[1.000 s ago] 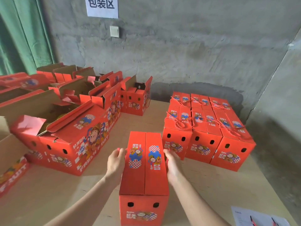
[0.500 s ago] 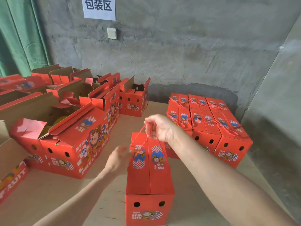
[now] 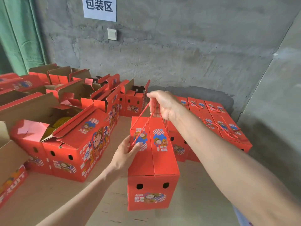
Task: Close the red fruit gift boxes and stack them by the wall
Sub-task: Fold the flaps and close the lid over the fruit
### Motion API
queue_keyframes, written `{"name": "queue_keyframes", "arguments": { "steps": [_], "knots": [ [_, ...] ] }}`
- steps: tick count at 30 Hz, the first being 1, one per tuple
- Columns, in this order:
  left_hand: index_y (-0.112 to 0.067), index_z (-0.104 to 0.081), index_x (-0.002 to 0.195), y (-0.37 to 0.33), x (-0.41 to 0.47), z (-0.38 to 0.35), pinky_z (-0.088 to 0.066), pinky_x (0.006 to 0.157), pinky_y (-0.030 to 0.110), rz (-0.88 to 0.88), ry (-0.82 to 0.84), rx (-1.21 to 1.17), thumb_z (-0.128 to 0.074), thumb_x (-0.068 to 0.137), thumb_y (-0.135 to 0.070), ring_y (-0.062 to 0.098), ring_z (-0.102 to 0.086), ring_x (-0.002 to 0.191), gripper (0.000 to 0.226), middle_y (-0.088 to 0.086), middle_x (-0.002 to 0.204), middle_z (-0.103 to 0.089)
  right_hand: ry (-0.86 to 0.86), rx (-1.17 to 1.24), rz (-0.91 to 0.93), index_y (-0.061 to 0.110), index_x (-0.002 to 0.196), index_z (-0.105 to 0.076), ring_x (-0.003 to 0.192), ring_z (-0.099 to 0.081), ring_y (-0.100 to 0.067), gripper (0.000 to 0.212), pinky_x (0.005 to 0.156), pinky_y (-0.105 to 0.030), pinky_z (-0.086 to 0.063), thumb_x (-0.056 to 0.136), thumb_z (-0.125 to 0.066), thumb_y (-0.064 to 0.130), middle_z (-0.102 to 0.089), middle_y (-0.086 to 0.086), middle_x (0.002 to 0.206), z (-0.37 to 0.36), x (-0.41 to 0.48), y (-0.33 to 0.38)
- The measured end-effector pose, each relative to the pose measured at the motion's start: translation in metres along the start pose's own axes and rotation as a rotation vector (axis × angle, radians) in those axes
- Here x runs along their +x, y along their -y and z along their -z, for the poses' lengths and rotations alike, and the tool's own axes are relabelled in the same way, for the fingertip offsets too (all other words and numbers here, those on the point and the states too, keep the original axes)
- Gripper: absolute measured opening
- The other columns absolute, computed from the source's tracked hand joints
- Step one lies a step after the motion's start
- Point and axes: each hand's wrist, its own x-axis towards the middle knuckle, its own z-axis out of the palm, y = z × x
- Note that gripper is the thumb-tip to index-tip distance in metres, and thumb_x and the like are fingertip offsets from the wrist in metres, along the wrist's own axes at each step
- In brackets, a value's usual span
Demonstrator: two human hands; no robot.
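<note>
filling the lower centre of the frame, a closed red gift box (image 3: pixel 153 160) sits upright with its two-hole end facing the camera; whether its base rests on the plywood table (image 3: pixel 57 193) or hangs just above it cannot be told. bare table shows to the left of the box and in front of it, and a narrower strip runs up the middle toward the concrete wall (image 3: pixel 179 54). at the left of the frame a crowd of open red boxes (image 3: pixel 78 141) stands with flaps raised, the nearest one well apart from the closed box, and yellow netted fruit (image 3: pixel 62 121) is visible inside it. at the right, a block of closed boxes (image 3: pixel 216 121) lies packed together against the wall corner, just behind and beside the held box. a sheet of paper (image 3: pixel 241 217) peeks in at the lower right edge.

the right hand (image 3: pixel 162 104) is raised above the far end of the box, fingers curled tight round the red rope handle (image 3: pixel 141 123), whose cords run taut down to the lid. the left hand (image 3: pixel 125 154) lies loose against the box's upper left edge, fingers nearly straight on the side and thumb on the lid, touching the rope.
</note>
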Motion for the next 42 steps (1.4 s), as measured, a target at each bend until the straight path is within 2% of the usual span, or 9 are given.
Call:
{"name": "queue_keyframes", "arguments": {
  "steps": [5,12,19,26,29,32,35,40,42],
  "knots": [
    [-0.044,-0.053,0.119,-0.007,0.015,0.015,-0.047,0.098,0.047,0.07,0.003,-0.157,-0.069,0.079,-0.043,0.023,-0.06,0.114,0.044,-0.005,0.118,-0.065,-0.055,0.007,0.067,0.014,0.059,-0.046,0.034,-0.04,-0.01,0.032,0.055,-0.024,-0.041,0.09,-0.052,0.013,-0.042,0.004,0.039,-0.007,0.009,0.017],
    [-0.026,-0.062,0.102,0.015,0.025,0.022,-0.05,0.094,0.043,0.188,0.026,0.065,-0.062,0.079,-0.039,0.023,-0.065,0.101,0.026,0.003,0.114,-0.068,-0.074,-0.078,-0.018,0.011,0.06,-0.05,0.042,-0.046,-0.014,0.028,0.057,-0.025,-0.043,0.088,-0.054,0.008,-0.045,-0.002,0.05,-0.019,0.029,-0.009],
    [-0.019,-0.044,0.135,0.056,0.032,0.024,-0.049,0.093,0.031,0.238,0.137,0.358,-0.052,0.095,-0.03,0.02,-0.062,0.106,0.042,0.004,0.124,-0.062,-0.066,-0.257,-0.047,0.006,0.104,-0.048,0.059,-0.058,-0.011,0.014,0.061,-0.024,-0.042,0.091,-0.052,0.005,-0.058,-0.003,0.062,-0.032,0.053,-0.054],
    [-0.028,-0.027,0.148,0.073,0.026,0.007,-0.049,0.084,0.027,0.248,0.115,0.3,-0.045,0.098,-0.036,0.017,-0.061,0.102,0.054,-0.001,0.123,-0.061,0.091,-0.515,-0.157,0.002,0.073,-0.057,0.049,-0.058,-0.015,0.016,0.044,-0.016,-0.039,0.089,-0.059,0.005,-0.055,0.002,0.039,-0.023,0.032,-0.079],
    [-0.027,-0.027,0.148,0.071,0.021,0.008,-0.047,0.075,0.022,0.253,0.094,0.287,-0.043,0.099,-0.038,0.016,-0.059,0.096,0.053,-0.003,0.117,-0.061,0.005,-0.457,-0.187,-0.006,0.105,-0.059,0.048,-0.052,-0.012,0.021,0.049,-0.022,-0.036,0.09,-0.057,0.008,-0.052,0.0,0.043,-0.039,0.022,-0.079],
    [-0.029,-0.023,0.149,0.07,0.011,0.012,-0.047,0.095,0.035,0.263,0.097,0.187,-0.044,0.098,-0.037,0.02,-0.059,0.108,0.055,-0.004,0.125,-0.057,-0.179,-0.297,-0.153,-0.007,0.126,-0.049,0.047,-0.042,-0.012,0.038,0.042,-0.019,-0.032,0.091,-0.049,0.005,-0.044,-0.004,0.058,-0.042,0.027,-0.063],
    [-0.037,-0.01,0.15,0.062,0.003,0.016,-0.046,0.098,0.04,0.283,0.144,-0.016,-0.052,0.096,-0.033,0.015,-0.056,0.105,0.068,-0.013,0.122,-0.046,-0.205,-0.234,-0.166,0.003,0.087,-0.054,0.047,-0.04,-0.013,0.008,0.038,-0.015,-0.027,0.092,-0.05,0.007,-0.042,-0.004,0.062,-0.049,0.022,-0.039],
    [-0.07,-0.004,0.132,0.013,-0.001,0.025,-0.048,0.095,0.051,0.17,0.378,-0.484,-0.077,0.072,-0.041,0.022,-0.059,0.116,0.099,-0.013,0.13,-0.055,-0.308,-0.192,-0.052,0.011,0.062,-0.044,0.04,-0.036,-0.014,0.028,0.034,-0.005,-0.023,0.085,-0.056,0.002,-0.039,-0.002,0.043,-0.031,0.024,0.028],
    [-0.075,-0.001,0.123,-0.015,0.001,0.024,-0.054,0.087,0.034,-0.05,0.505,-0.393,-0.082,0.072,-0.032,0.013,-0.06,0.116,0.105,-0.016,0.127,-0.06,-0.372,-0.181,0.013,0.01,0.061,-0.044,0.027,-0.032,-0.011,0.028,0.036,-0.005,-0.024,0.084,-0.056,0.001,-0.032,0.002,0.027,-0.016,0.019,0.063]
  ]
}}
